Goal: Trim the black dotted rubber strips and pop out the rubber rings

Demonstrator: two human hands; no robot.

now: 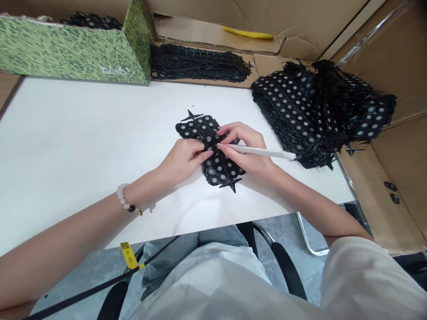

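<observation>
A black moulded rubber sheet (216,168) with rows of round pads and pale dots lies on the white table, a spiky star-shaped tab at its far and near ends. With thumb and fingers closed, my left hand (182,161) grips the sheet's left side near the middle. My right hand (252,138) pinches a slim white pen-like tool (271,153) whose tip meets the sheet beside my left fingertips. The tip itself is too small to make out. Some right fingers rest on the sheet and cover part of it.
On the right rises a large heap of similar black sheets (290,102). A black stack (200,62) lies in a cardboard tray at the back. A green patterned box (73,51) holds black pieces. Cardboard walls (393,53) enclose the right side; small black rings (394,198) lie there.
</observation>
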